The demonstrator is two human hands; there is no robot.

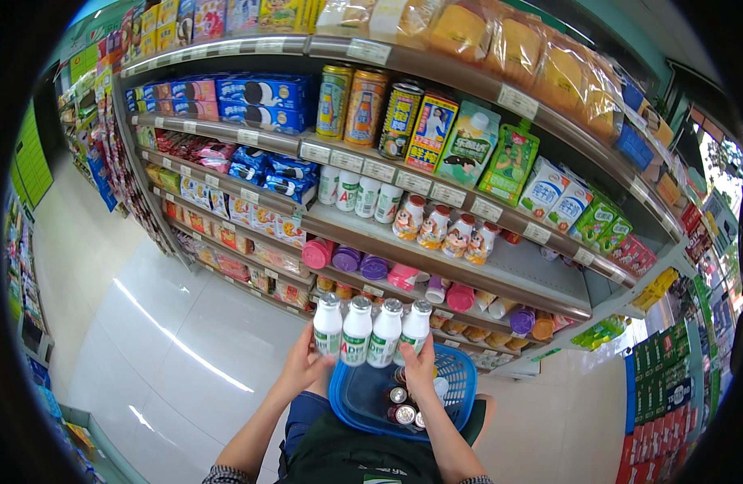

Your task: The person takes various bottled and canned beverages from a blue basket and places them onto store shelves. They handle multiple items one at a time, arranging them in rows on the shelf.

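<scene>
Several white plastic milk-drink bottles [371, 333] with silver foil caps stand upright in a row between my hands. My left hand [305, 360] grips the leftmost bottle from its side. On the right end of the row, my right hand [418, 363] has its thumb across the front of the bottle. Under them a blue plastic basket [347, 399] rests at my lap, partly covered by my right forearm. Inside the basket lie several cans [405, 414] with metal tops. Matching white bottles [365, 196] stand on the shelf in front of me.
Ahead runs a shelf unit [444, 254] with price labels. Beside the white bottles sit orange-capped bottles [444, 230]; cans and cartons [432, 130] stand above. Biscuit packs [262, 100] fill the left bays. Stacked drink cases [662, 387] rise at the right. Glossy floor tiles [166, 339] extend left.
</scene>
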